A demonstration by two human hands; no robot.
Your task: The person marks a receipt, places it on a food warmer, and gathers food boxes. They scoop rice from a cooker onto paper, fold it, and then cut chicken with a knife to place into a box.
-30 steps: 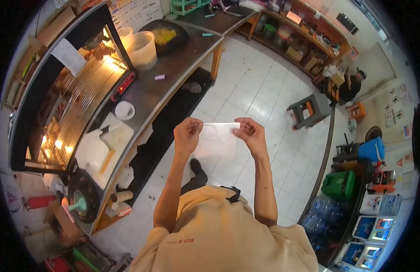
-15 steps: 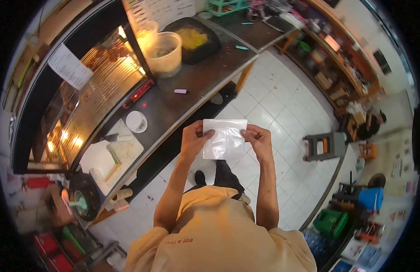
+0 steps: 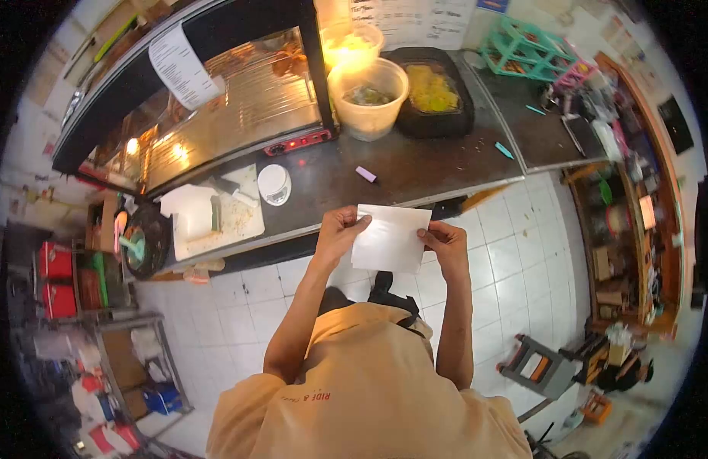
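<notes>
A flat, square white glossy sheet (image 3: 390, 243), of paper or thin plastic, is stretched between my two hands in front of my torso. My left hand (image 3: 341, 234) pinches its left edge near the top, thumb on the face turned to me. At the right edge my right hand (image 3: 446, 243) grips it the same way, a little lower. A second layer seems to show along its bottom edge. Beyond the sheet runs the dark counter (image 3: 415, 164), where a purple marker (image 3: 366, 174) and a round white scale (image 3: 274, 185) lie.
A lit glass warming cabinet (image 3: 247, 99) stands on the counter's left. White tubs (image 3: 371, 103) and a black tray (image 3: 462, 92) of yellow food sit at the back. A cutting board (image 3: 243, 218) lies front left, beside a dark pan (image 3: 151, 241). A grey step stool (image 3: 537, 366) stands right.
My view and body have turned to the right, toward the counter, which now lies straight ahead. The sheet stays between both hands and looks smoother, with less glare.
</notes>
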